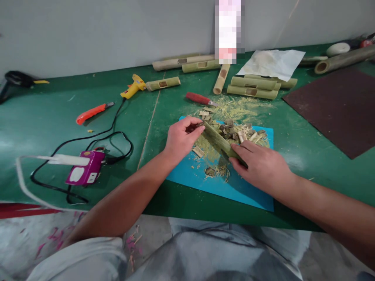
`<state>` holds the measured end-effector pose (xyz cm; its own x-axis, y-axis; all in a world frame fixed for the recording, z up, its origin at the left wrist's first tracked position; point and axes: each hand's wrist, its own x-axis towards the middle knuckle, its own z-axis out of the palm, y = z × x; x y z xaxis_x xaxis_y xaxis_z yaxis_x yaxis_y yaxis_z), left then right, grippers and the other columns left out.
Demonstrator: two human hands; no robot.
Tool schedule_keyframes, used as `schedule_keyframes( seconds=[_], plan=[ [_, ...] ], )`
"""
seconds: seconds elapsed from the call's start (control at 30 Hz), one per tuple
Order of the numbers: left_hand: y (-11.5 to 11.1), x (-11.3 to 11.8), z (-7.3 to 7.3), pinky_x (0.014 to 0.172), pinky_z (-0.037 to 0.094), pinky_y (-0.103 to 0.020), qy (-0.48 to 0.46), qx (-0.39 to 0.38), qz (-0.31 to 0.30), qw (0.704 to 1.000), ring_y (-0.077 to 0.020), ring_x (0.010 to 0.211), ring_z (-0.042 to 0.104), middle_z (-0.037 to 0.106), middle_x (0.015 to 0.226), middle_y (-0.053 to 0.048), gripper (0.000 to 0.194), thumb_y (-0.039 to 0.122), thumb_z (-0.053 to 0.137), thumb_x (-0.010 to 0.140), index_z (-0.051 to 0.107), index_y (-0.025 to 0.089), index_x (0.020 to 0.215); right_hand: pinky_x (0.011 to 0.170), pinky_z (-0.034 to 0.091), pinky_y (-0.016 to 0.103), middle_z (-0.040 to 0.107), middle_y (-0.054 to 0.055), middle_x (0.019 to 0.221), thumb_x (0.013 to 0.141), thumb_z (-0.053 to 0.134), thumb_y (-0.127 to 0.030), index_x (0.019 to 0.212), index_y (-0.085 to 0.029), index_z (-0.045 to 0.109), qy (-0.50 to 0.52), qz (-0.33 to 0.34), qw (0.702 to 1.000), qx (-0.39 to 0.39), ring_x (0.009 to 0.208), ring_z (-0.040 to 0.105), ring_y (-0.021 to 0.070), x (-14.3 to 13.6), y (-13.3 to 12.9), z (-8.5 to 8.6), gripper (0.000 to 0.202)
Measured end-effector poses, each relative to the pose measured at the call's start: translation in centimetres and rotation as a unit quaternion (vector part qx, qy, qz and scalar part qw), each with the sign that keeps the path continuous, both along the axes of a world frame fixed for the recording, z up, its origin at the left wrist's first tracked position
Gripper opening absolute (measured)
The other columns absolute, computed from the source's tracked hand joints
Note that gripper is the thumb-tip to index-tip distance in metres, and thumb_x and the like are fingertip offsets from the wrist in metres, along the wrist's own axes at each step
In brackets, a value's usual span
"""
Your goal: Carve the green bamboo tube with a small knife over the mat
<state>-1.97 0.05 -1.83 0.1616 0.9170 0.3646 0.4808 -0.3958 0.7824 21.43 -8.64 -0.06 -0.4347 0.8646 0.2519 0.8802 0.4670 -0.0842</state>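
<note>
A green bamboo tube (218,137) slants over a blue mat (187,177), held between my two hands. My left hand (184,134) pinches its far left end with thumb and fingers. Around the near right end, the fingers of my right hand (260,162) are closed. Bamboo chips (230,129), shavings and sawdust lie on the mat beneath and behind the tube. Just beyond them rests a red-handled knife (200,98), its short blade pointing right.
Several cut bamboo tubes (254,92) lie at the back, some with square openings. To the left are a yellow glue gun (133,88), an orange utility knife (93,113) and a purple power socket (85,168) with looping cords. A dark brown board (334,113) lies right, near white paper (271,64).
</note>
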Motion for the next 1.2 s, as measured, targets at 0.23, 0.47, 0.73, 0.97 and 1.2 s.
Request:
schedule_keyframes(
  seconds=[0.23, 0.47, 0.73, 0.97, 1.2],
  plan=[
    [-0.3, -0.2, 0.8, 0.070, 0.055, -0.024, 0.031, 0.002, -0.043, 0.999, -0.0122, 0.077, 0.067, 0.075, 0.097, -0.006, 0.020, 0.023, 0.059, 0.093, 0.076, 0.018, 0.105, 0.052, 0.032, 0.031, 0.070, 0.005, 0.086, 0.095, 0.051, -0.032, 0.113, -0.011, 0.072, 0.007, 0.008, 1.000, 0.026, 0.066, 0.061, 0.0161, 0.0, 0.0, -0.1, 0.035],
    [0.4, -0.6, -0.5, 0.060, 0.053, -0.021, 0.009, -0.012, 0.009, 1.000, -0.0097, 0.060, 0.064, 0.073, 0.074, 0.000, 0.013, 0.021, 0.069, 0.087, 0.073, 0.015, 0.098, 0.051, 0.031, 0.031, 0.069, 0.005, 0.084, 0.095, 0.051, -0.032, 0.111, -0.012, 0.072, 0.011, 0.011, 1.000, 0.024, 0.064, 0.060, 0.0159, 0.0, 0.0, 0.0, 0.034],
    [1.7, -1.1, -0.4, 0.076, 0.055, -0.026, 0.167, 0.199, -0.023, 0.965, -0.0135, 0.080, 0.067, 0.073, 0.088, -0.004, 0.008, 0.019, 0.066, 0.092, 0.073, 0.017, 0.091, 0.052, 0.031, 0.032, 0.070, 0.006, 0.086, 0.095, 0.050, -0.033, 0.110, -0.012, 0.073, 0.005, 0.009, 1.000, 0.024, 0.065, 0.061, 0.0166, -0.1, -0.1, -0.1, 0.034],
    [1.6, -0.7, -0.3, 0.081, 0.056, -0.031, 0.283, 0.255, -0.075, 0.922, -0.0182, 0.089, 0.067, 0.070, 0.094, -0.009, 0.018, 0.019, 0.055, 0.097, 0.072, 0.014, 0.101, 0.052, 0.029, 0.031, 0.070, 0.006, 0.086, 0.096, 0.049, -0.033, 0.108, -0.014, 0.073, 0.003, 0.002, 1.000, 0.012, 0.065, 0.060, 0.0160, -0.1, 0.1, -0.1, 0.033],
    [0.6, -0.7, 0.0, 0.081, 0.057, -0.031, 0.327, 0.256, -0.069, 0.907, -0.0196, 0.091, 0.066, 0.069, 0.099, -0.010, 0.023, 0.023, 0.051, 0.100, 0.070, 0.012, 0.108, 0.052, 0.028, 0.031, 0.070, 0.008, 0.089, 0.096, 0.048, -0.032, 0.110, -0.014, 0.072, 0.000, -0.009, 1.000, -0.016, 0.067, 0.059, 0.0162, -0.2, 0.0, 0.0, 0.033]
  ],
)
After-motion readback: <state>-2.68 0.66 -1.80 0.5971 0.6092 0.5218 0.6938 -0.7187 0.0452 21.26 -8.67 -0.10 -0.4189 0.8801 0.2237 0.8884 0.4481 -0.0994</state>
